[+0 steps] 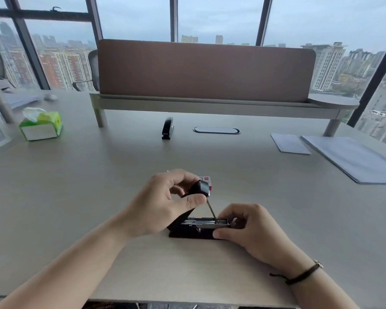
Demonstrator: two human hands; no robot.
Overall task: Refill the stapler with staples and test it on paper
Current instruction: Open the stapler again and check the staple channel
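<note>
On the desk (pixel 98 175), left hand (pixel 165 204) grasps the open stapler (pixel 194 228) lid, right hand (pixel 250 228) pinching its magazine; labels unreadable

The left hand (pixel 165 204) hides most of the small box (pixel 206 181) behind the stapler's (pixel 195 226) raised lid; the right hand (pixel 247 228) covers the stapler's front end; the paper stack (pixel 352 159) runs off the right edge.

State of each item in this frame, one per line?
Stapler: open, lid raised, on desk.
Left hand: holding lid up.
Right hand: at stapler's front end.
Second stapler: closed, untouched.
Tissue box: tissue sticking out.
Papers: flat, unused.
</note>
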